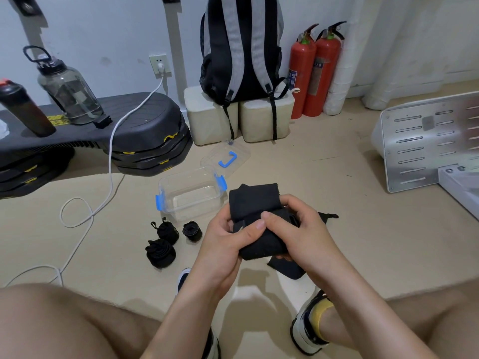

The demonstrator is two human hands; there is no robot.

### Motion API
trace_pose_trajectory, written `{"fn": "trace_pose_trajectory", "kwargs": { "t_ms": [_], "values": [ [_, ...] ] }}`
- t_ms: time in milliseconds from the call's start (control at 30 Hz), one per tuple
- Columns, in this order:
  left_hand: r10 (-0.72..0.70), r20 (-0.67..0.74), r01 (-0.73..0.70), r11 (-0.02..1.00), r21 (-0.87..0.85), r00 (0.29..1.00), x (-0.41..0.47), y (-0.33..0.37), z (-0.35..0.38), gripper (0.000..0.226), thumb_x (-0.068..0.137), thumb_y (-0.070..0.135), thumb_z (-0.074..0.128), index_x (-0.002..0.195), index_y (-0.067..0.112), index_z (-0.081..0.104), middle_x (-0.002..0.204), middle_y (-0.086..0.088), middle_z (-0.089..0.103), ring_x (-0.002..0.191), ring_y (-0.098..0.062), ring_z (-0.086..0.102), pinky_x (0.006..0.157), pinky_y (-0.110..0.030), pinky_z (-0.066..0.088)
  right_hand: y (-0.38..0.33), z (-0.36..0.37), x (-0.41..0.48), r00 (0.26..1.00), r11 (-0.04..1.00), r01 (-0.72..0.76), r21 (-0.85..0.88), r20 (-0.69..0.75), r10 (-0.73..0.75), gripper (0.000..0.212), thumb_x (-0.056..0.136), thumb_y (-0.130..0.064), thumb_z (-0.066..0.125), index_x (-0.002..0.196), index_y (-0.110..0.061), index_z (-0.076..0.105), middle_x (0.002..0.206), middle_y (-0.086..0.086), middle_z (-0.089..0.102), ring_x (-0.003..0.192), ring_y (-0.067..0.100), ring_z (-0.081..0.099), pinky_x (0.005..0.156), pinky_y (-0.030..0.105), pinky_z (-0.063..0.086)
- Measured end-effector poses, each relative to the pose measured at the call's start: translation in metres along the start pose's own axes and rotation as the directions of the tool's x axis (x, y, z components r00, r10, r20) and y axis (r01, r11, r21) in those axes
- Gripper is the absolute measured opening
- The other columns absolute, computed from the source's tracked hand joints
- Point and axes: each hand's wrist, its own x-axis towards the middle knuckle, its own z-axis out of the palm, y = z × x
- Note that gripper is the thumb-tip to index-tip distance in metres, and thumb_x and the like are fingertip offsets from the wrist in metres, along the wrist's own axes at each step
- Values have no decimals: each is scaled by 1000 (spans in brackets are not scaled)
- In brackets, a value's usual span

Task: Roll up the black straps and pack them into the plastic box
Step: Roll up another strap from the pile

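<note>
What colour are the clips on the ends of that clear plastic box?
Blue, seen in the head view: the clips on the plastic box.

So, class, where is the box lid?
In the head view, the lid lies on the floor at centre, just behind the open box and in front of the beige blocks.

three rolled straps (pixel 168 230), two extinguishers (pixel 302 73), one box (pixel 191 195)
</note>
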Motion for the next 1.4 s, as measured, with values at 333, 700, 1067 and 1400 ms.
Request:
{"fn": "trace_pose_trajectory", "kwargs": {
  "t_ms": [333,700,1067,1400],
  "values": [
    [-108,-148,125,986,113,983,0,14,-2,38,87,-4,64,120,15,65,106,-1,75,91,-8,71,77,-21,56,-4,-19,8,749,167,378,-910,195,-634,24,80,-34,71,101,-25,66,81,-6,52,62,23,55,47,26,32],
    [504,501,-442,-243,864,703,13,33,17,33,75,11,73,106,19,70,129,0,62,133,-25,48,116,-54,27,-51,-70,23,477,-473,628,-618,786,-393,16,87,-13,54,97,-13,67,82,4,56,60,27,55,38,32,37],
    [426,437,-298,-355,886,792,13,50,13,19,72,15,54,86,21,42,60,3,48,42,-27,44,37,-27,29,-72,-77,37,528,-405,466,-787,615,-586,18,81,-17,61,95,-10,69,77,6,54,56,27,53,38,26,27],
    [496,537,-335,-440,833,683,9,65,14,50,74,17,75,120,23,56,87,-3,54,71,-27,52,51,-32,37,-76,-70,34,684,-180,436,-882,455,-571,19,70,-21,78,82,-11,66,71,3,52,44,31,47,39,23,23]
  ]
}}
